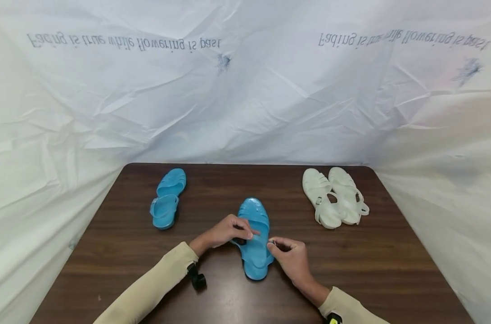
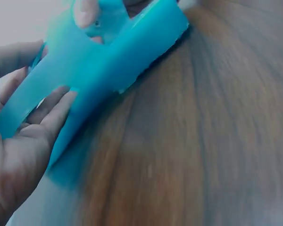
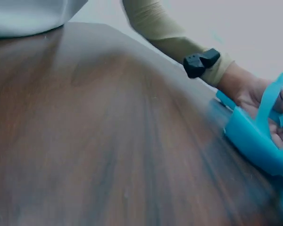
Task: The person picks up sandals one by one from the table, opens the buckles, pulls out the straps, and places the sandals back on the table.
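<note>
A blue sandal [image 1: 256,256] lies near the middle of the table, toe pointing away from me. My left hand [image 1: 231,231] reaches over its left side, and in the left wrist view its fingers [image 2: 56,113] curl about the blue side strap [image 2: 21,106]. On the opposite side my right hand [image 1: 291,258] pinches the strap near a small metal buckle [image 1: 272,242] between thumb and fingertips. The right wrist view shows the sandal [image 3: 254,143] at its right edge, with the left hand [image 3: 254,96] behind the strap; the right hand's grip is hidden there.
Another blue sandal [image 1: 164,209] lies at the back left of the brown wooden table [image 1: 213,184]. A pair of white sandals [image 1: 330,207] lies side by side at the back right. White printed sheeting [image 1: 245,112] hangs behind the table and along its sides.
</note>
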Demonstrator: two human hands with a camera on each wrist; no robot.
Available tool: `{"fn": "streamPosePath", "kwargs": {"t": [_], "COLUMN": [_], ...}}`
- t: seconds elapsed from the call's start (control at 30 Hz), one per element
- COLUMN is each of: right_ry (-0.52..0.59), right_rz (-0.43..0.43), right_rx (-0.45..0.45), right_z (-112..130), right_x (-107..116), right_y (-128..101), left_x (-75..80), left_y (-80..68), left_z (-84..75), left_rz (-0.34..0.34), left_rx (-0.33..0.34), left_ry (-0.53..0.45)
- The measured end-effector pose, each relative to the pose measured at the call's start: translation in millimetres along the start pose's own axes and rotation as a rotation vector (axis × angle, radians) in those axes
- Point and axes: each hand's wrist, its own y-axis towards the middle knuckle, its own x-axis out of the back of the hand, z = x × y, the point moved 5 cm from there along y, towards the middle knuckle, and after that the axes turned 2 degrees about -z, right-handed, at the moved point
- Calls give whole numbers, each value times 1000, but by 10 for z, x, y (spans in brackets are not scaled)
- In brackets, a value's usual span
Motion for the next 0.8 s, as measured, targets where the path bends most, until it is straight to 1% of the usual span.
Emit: {"fn": "streamPosePath", "kwargs": {"t": [0.07,0.2,0.3,0.4,0.47,0.53,0.63,0.73,0.8], "right_ry": [-3,-46,-64,-41,-8,18,32,13,-2], "right_rz": [24,85,131,168,177,166,141,145,166], "right_rx": [-4,-13,-18,-42,-64,-77,-70,-61,-67], "right_z": [4,38,53,49,55,81,134,171,171], "right_x": [2,-11,-18,-9,13,47,97,125,132], "right_y": [11,32,54,65,73,83,109,131,140], "left_x": [18,34,34,17,7,-4,-21,-47,-63], "left_y": [-7,2,15,38,60,82,113,146,173], "left_z": [-16,-45,-74,-113,-147,-171,-195,-206,-213], "left_rz": [-24,-70,-103,-122,-125,-120,-117,-120,-126], "left_rx": [7,17,30,41,45,50,43,34,35], "left_ry": [23,100,87,77,121,179,254,259,262]}}
